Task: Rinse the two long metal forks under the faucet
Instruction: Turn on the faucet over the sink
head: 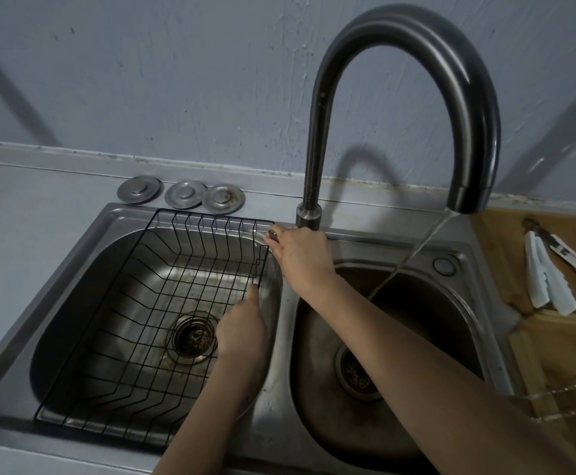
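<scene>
No long metal fork shows clearly anywhere in view. The dark gooseneck faucet (399,46) is running, and a thin stream of water (413,255) slants down into the right basin (451,303). My right hand (300,255) reaches across to the faucet's base and is closed on the small metal handle (272,233). My left hand (242,327) hangs over the right side of the left basin, seen from the back, with the thumb up against the edge of the black wire rack (135,320). Its fingers are curled out of sight, so anything in them is hidden.
The wire rack sits tilted in the left basin (74,320) above a drain strainer (193,337). Three round metal sink plugs (181,194) lie on the counter behind it. To the right, a wooden cutting board (506,255) carries white-handled utensils (550,272).
</scene>
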